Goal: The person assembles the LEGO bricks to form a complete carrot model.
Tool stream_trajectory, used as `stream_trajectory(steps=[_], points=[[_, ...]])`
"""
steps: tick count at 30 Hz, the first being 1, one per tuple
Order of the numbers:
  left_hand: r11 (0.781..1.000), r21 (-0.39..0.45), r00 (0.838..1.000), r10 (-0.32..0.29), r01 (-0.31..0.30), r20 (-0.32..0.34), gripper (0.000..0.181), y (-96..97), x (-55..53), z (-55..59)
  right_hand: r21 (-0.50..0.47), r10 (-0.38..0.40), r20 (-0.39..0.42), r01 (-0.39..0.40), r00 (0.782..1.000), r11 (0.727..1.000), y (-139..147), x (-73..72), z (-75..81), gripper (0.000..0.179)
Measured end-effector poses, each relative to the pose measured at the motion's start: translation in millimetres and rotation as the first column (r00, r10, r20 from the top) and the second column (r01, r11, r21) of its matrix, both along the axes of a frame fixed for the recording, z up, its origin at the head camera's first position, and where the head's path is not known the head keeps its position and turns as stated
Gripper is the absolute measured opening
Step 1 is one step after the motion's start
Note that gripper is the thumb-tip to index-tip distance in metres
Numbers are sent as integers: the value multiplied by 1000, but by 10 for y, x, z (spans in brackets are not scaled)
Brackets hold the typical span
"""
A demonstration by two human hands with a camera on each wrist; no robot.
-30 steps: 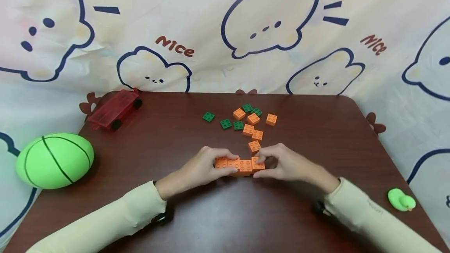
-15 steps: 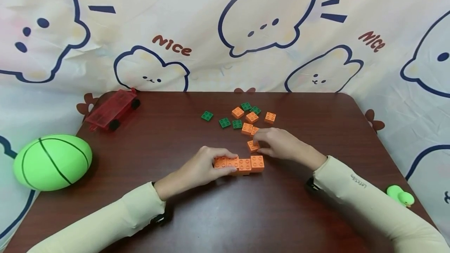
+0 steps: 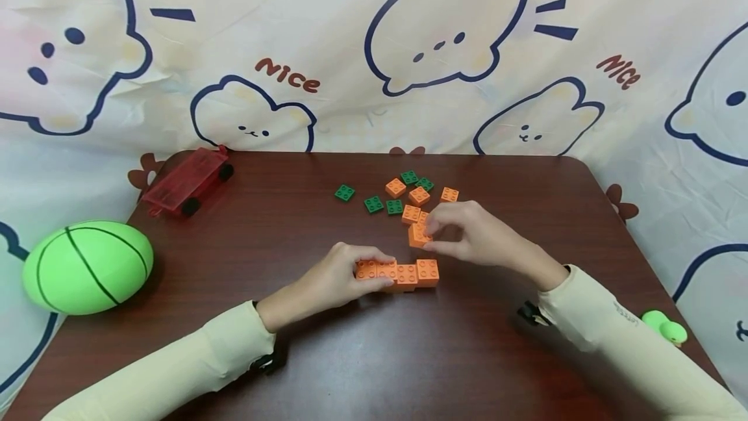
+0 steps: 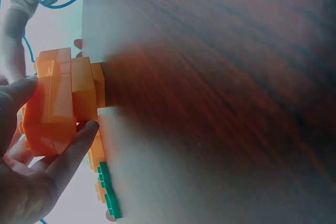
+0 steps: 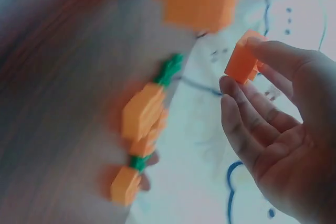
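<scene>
My left hand [image 3: 333, 281] grips the left end of a joined row of orange toy bricks [image 3: 406, 277], thumb in front and fingers behind. In the left wrist view the joined bricks [image 4: 58, 103] show stacked layers, with the fingertips against their sides. Farther back and to the right, my right hand [image 3: 476, 236] pinches a single orange brick [image 3: 417, 235] between thumb and fingers. The right wrist view has this pinched brick [image 5: 243, 59] lifted off the table, the lower fingers loosely bent beneath it. Part of the brick is hidden by the fingertips.
Loose orange bricks [image 3: 419, 196] and flat green bricks [image 3: 373, 204] lie scattered behind the hands. A red toy car [image 3: 189, 180] and a green ball [image 3: 89, 267] stand on the left. A green toy duck [image 3: 663, 327] sits near the right edge of the table [image 3: 374, 369].
My right hand has let go of the row's right end, reached back to a loose orange brick and picked it up. The left hand stays on the row.
</scene>
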State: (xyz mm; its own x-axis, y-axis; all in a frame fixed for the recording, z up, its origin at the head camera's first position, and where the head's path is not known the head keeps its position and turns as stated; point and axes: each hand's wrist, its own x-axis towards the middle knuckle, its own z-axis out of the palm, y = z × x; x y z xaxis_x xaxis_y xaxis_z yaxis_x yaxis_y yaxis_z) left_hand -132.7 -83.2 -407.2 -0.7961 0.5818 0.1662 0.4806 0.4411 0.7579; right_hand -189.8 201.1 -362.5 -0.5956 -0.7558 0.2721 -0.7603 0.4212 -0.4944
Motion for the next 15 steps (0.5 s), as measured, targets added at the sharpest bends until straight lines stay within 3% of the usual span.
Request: stream_trajectory(steps=[4, 8, 15], points=[[1000, 9, 1000, -8, 8, 11, 30, -10, 0, -6, -12, 62, -6, -62, 998, 998, -98, 195, 55, 14], [1000, 21, 1000, -13, 13, 23, 30, -16, -1, -10, 81, 59, -29, -56, 998, 995, -177, 337, 18, 11], [1000, 24, 1000, -18, 18, 20, 30, -17, -8, -15, 171, 17, -39, -10, 999, 985, -219, 388, -3, 11]])
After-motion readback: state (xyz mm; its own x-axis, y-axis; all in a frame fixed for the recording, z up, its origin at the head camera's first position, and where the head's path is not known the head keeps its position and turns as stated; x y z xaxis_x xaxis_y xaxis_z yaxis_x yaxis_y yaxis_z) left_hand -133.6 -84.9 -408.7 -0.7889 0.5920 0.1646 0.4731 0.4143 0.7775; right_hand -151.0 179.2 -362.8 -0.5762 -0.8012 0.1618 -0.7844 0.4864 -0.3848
